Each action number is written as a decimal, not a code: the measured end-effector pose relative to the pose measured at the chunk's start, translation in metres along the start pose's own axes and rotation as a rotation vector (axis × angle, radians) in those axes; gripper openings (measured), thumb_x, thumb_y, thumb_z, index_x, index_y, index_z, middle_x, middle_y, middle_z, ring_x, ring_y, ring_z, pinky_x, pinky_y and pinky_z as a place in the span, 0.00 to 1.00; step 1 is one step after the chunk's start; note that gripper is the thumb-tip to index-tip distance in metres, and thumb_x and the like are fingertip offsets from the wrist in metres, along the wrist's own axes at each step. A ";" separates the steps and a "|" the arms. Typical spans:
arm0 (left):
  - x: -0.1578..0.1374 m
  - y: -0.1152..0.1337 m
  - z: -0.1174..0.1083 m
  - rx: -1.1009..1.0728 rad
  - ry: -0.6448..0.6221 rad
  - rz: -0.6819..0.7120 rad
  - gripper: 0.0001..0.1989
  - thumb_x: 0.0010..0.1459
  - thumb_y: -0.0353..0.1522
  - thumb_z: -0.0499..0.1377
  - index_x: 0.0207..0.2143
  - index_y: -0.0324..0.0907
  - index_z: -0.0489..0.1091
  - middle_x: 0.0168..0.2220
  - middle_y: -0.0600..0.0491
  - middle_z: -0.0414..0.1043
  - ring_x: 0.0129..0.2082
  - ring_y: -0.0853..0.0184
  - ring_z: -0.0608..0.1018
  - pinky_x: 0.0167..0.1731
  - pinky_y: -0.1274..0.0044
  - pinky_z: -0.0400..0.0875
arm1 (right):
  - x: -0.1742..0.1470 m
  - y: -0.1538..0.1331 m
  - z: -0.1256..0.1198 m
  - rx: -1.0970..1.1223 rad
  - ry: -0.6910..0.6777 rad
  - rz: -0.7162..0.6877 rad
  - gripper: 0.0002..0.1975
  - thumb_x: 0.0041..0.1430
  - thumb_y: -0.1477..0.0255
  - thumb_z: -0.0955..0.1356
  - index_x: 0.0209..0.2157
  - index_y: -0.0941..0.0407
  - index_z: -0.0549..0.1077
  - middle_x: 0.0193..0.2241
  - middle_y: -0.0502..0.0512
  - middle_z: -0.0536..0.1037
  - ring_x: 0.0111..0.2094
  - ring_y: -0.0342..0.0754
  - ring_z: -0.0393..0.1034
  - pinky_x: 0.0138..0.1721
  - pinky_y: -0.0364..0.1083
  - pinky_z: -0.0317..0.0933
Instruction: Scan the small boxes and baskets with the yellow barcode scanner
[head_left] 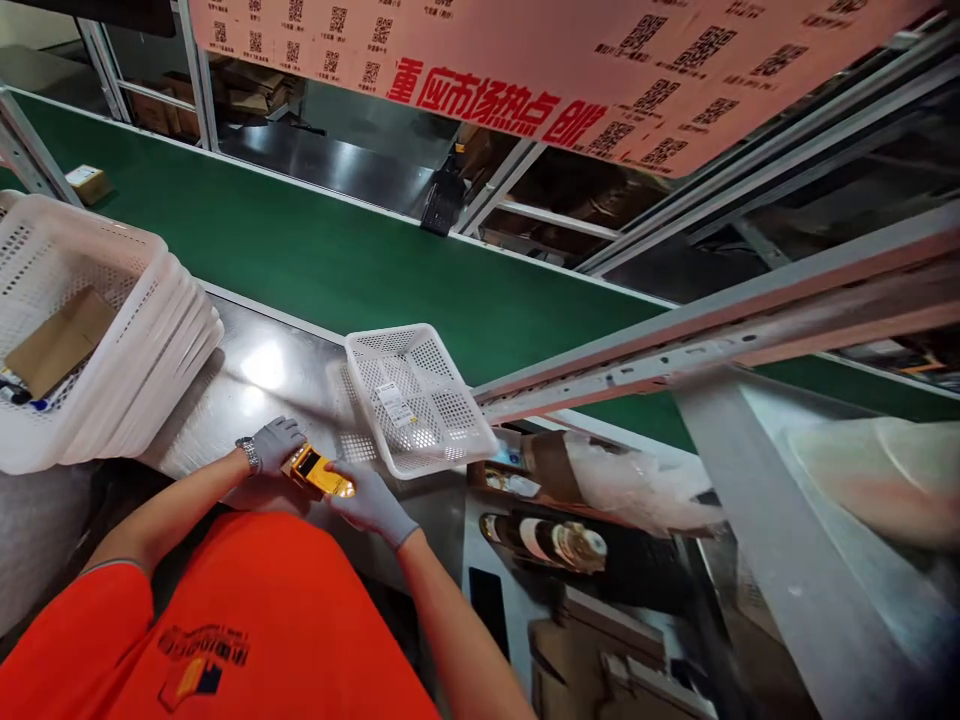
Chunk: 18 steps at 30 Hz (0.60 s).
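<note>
Both my hands wear grey gloves and meet at the near edge of a steel worktable (262, 375). My left hand (277, 443), with a watch at the wrist, grips the left end of a yellow handheld scanner (318, 470). My right hand (369, 500) holds the scanner's right end. A white perforated basket (416, 400) with a paper label inside lies just beyond my right hand, tilted toward the green conveyor belt (330, 255).
A stack of white baskets (105, 330) stands at the left, the top one holding a piece of brown cardboard (60, 340). A small box (88, 183) rides on the belt far left. A metal frame rail (712, 320) crosses at right. Lower shelves hold bagged goods.
</note>
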<state>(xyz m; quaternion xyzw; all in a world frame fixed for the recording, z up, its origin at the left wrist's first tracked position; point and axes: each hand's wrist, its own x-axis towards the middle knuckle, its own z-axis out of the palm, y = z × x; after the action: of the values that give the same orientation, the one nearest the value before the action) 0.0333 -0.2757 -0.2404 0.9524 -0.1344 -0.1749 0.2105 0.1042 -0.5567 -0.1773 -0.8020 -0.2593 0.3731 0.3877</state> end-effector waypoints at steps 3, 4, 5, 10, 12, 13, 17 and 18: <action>0.005 -0.002 0.002 0.004 0.003 0.025 0.29 0.58 0.36 0.74 0.61 0.35 0.79 0.58 0.31 0.81 0.63 0.37 0.78 0.68 0.53 0.72 | -0.030 0.002 -0.030 -0.169 -0.024 0.056 0.31 0.50 0.70 0.77 0.59 0.55 0.89 0.45 0.60 0.93 0.43 0.59 0.87 0.48 0.54 0.79; 0.006 -0.003 0.002 0.006 -0.003 0.025 0.31 0.57 0.36 0.75 0.61 0.36 0.79 0.59 0.31 0.80 0.64 0.37 0.78 0.68 0.53 0.72 | -0.040 0.004 -0.040 -0.247 -0.038 0.079 0.31 0.50 0.71 0.77 0.58 0.54 0.90 0.42 0.60 0.93 0.41 0.59 0.86 0.46 0.53 0.77; 0.006 -0.005 0.003 0.005 -0.008 0.023 0.32 0.56 0.35 0.75 0.62 0.36 0.78 0.60 0.31 0.80 0.64 0.37 0.77 0.68 0.54 0.72 | -0.048 0.008 -0.049 -0.308 -0.050 0.101 0.30 0.50 0.71 0.76 0.57 0.53 0.91 0.40 0.59 0.93 0.39 0.59 0.85 0.44 0.53 0.76; 0.010 -0.008 0.004 -0.014 -0.017 0.017 0.34 0.52 0.30 0.75 0.63 0.34 0.76 0.61 0.32 0.78 0.65 0.38 0.76 0.68 0.55 0.72 | -0.033 0.024 -0.041 -0.304 -0.088 0.157 0.28 0.50 0.72 0.77 0.55 0.52 0.92 0.38 0.55 0.92 0.39 0.55 0.84 0.43 0.50 0.72; 0.012 -0.010 0.003 -0.036 -0.016 0.010 0.34 0.51 0.29 0.75 0.62 0.36 0.76 0.62 0.33 0.78 0.65 0.39 0.75 0.69 0.55 0.72 | -0.015 0.029 -0.026 -0.283 -0.068 0.192 0.26 0.51 0.71 0.78 0.53 0.52 0.92 0.36 0.54 0.92 0.38 0.54 0.84 0.43 0.48 0.72; 0.012 -0.011 0.002 -0.053 -0.017 0.004 0.34 0.50 0.30 0.75 0.61 0.37 0.76 0.62 0.33 0.78 0.65 0.39 0.75 0.69 0.54 0.72 | -0.009 0.032 -0.020 -0.281 -0.048 0.213 0.24 0.51 0.71 0.78 0.52 0.52 0.93 0.36 0.53 0.92 0.38 0.54 0.84 0.42 0.47 0.72; 0.007 -0.020 0.005 -0.164 0.040 -0.103 0.40 0.46 0.32 0.79 0.63 0.38 0.75 0.64 0.35 0.78 0.67 0.39 0.76 0.72 0.57 0.71 | -0.028 0.052 -0.024 -0.344 0.058 0.273 0.19 0.55 0.70 0.77 0.50 0.52 0.92 0.45 0.57 0.94 0.47 0.58 0.88 0.48 0.48 0.73; 0.005 -0.021 0.007 -0.207 0.071 -0.161 0.43 0.46 0.33 0.80 0.65 0.38 0.74 0.65 0.35 0.77 0.68 0.40 0.76 0.72 0.58 0.72 | -0.041 0.059 -0.029 -0.378 0.091 0.309 0.22 0.58 0.70 0.76 0.54 0.52 0.91 0.48 0.60 0.94 0.49 0.61 0.88 0.50 0.50 0.73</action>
<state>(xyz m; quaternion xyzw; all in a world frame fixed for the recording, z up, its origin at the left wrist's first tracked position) 0.0389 -0.2614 -0.2576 0.9390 -0.0311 -0.1702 0.2973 0.1109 -0.6311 -0.1973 -0.9064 -0.1812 0.3361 0.1806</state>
